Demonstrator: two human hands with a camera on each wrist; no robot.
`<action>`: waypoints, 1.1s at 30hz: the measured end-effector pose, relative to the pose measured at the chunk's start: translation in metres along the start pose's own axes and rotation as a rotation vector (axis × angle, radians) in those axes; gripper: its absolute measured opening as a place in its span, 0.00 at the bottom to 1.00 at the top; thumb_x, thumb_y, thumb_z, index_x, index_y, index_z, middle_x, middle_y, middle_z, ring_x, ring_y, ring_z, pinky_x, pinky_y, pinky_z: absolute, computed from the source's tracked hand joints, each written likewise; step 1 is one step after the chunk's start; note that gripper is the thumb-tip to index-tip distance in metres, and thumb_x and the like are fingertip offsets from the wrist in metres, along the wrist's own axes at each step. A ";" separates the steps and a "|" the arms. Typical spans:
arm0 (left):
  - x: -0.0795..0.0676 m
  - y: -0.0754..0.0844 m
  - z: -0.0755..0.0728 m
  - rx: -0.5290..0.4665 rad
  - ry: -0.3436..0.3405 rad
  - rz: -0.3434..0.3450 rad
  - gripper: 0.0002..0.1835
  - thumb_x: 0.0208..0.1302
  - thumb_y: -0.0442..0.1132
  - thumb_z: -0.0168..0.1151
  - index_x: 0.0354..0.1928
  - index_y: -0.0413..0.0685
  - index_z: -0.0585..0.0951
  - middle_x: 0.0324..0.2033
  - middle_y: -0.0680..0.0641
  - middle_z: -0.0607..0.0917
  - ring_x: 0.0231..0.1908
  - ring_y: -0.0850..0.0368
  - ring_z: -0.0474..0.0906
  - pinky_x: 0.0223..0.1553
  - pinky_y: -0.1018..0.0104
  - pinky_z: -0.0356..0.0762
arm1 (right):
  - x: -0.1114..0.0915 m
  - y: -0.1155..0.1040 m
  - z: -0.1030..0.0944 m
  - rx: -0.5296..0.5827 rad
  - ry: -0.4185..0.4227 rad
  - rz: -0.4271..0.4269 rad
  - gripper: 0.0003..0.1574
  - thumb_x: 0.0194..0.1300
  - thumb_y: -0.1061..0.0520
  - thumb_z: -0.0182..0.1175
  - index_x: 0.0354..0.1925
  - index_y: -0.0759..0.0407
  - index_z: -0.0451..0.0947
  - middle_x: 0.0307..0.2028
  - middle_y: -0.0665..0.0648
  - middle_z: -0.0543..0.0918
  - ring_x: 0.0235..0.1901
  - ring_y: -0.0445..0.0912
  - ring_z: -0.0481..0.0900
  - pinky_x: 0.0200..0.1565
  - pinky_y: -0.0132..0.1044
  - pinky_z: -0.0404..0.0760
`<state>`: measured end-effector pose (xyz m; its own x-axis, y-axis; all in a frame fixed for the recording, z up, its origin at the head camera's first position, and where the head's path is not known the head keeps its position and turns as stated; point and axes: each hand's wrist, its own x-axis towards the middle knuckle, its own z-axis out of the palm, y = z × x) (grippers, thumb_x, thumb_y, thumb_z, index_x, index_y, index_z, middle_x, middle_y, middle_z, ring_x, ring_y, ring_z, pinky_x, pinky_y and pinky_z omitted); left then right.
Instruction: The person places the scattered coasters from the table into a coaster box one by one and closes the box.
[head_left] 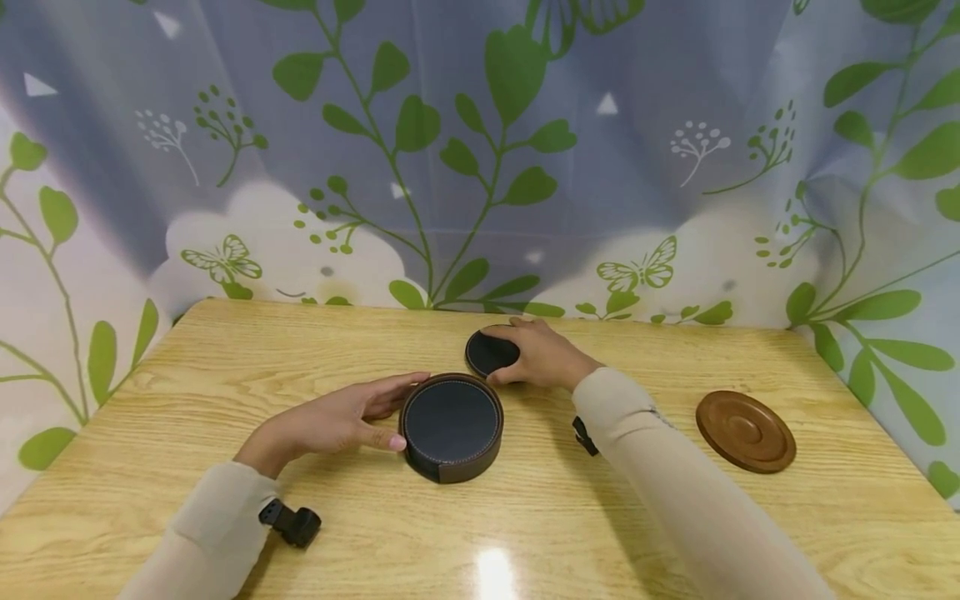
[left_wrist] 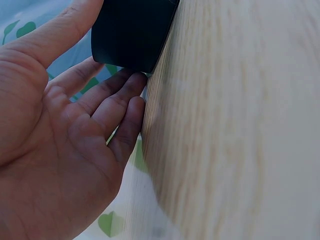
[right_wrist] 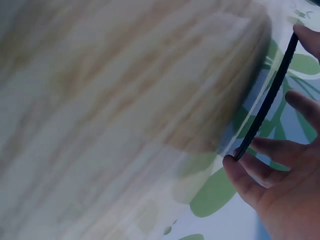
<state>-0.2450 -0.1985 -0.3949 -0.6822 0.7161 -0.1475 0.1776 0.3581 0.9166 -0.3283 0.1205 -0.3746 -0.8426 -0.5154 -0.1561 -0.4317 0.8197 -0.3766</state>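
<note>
A round dark leather coaster holder stands on the table, with a black stitched coaster lying in its top. My left hand holds the holder's left side, thumb at the front and fingers round the back. In the left wrist view, its fingertips lie low against the dark wall of the holder. Just behind the holder, my right hand grips a loose black round coaster. The right wrist view shows this coaster edge-on, spanned between thumb and fingers.
A round brown wooden saucer with a ringed centre lies at the right of the wooden table. Behind the table's far edge hangs a leaf-patterned curtain. Both wrists wear black straps, the left one showing plainly.
</note>
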 end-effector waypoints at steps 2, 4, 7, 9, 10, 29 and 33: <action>0.000 0.000 0.000 0.001 0.002 -0.003 0.51 0.70 0.44 0.71 0.85 0.50 0.51 0.83 0.41 0.54 0.82 0.38 0.50 0.79 0.35 0.53 | -0.001 -0.001 -0.001 -0.006 0.016 -0.005 0.52 0.67 0.37 0.71 0.81 0.44 0.61 0.81 0.70 0.55 0.80 0.71 0.51 0.74 0.71 0.62; 0.000 0.000 0.000 0.001 0.002 -0.008 0.50 0.70 0.44 0.71 0.85 0.51 0.51 0.83 0.42 0.54 0.82 0.38 0.50 0.79 0.36 0.53 | -0.003 -0.003 -0.001 -0.006 0.030 -0.006 0.53 0.67 0.37 0.71 0.81 0.45 0.61 0.81 0.69 0.56 0.80 0.72 0.52 0.74 0.70 0.62; -0.001 0.000 0.000 0.002 0.002 -0.012 0.50 0.70 0.44 0.70 0.85 0.52 0.51 0.84 0.42 0.53 0.82 0.38 0.50 0.79 0.36 0.52 | -0.005 -0.005 -0.002 -0.012 0.055 -0.010 0.53 0.67 0.37 0.71 0.81 0.46 0.61 0.81 0.68 0.57 0.79 0.72 0.53 0.74 0.69 0.63; -0.001 0.000 0.000 0.004 0.002 -0.012 0.50 0.70 0.44 0.70 0.85 0.52 0.51 0.84 0.42 0.53 0.82 0.38 0.50 0.79 0.36 0.52 | -0.006 -0.006 -0.003 -0.011 0.071 -0.013 0.53 0.66 0.37 0.72 0.81 0.46 0.62 0.81 0.67 0.58 0.79 0.72 0.54 0.74 0.69 0.64; -0.001 0.000 0.000 0.005 0.003 -0.011 0.50 0.70 0.44 0.70 0.85 0.52 0.51 0.84 0.42 0.53 0.82 0.38 0.50 0.79 0.36 0.53 | -0.007 -0.007 -0.004 -0.013 0.078 -0.015 0.53 0.66 0.37 0.72 0.81 0.46 0.62 0.81 0.67 0.58 0.79 0.71 0.55 0.74 0.68 0.64; 0.000 0.001 0.000 -0.010 -0.007 -0.017 0.50 0.72 0.44 0.69 0.86 0.53 0.49 0.84 0.42 0.53 0.82 0.38 0.50 0.78 0.34 0.54 | -0.035 -0.056 -0.013 -0.042 0.182 -0.097 0.54 0.63 0.35 0.73 0.80 0.45 0.64 0.81 0.65 0.60 0.75 0.67 0.63 0.66 0.65 0.76; -0.001 0.000 0.000 -0.004 -0.004 -0.031 0.50 0.72 0.45 0.68 0.86 0.51 0.48 0.84 0.41 0.51 0.82 0.37 0.49 0.78 0.35 0.54 | -0.045 -0.069 -0.007 -0.051 0.182 -0.132 0.54 0.63 0.34 0.74 0.80 0.46 0.64 0.81 0.64 0.60 0.75 0.64 0.64 0.65 0.62 0.77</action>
<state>-0.2443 -0.1987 -0.3946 -0.6845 0.7072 -0.1770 0.1540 0.3777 0.9130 -0.2631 0.0889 -0.3353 -0.8200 -0.5691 0.0604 -0.5537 0.7622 -0.3353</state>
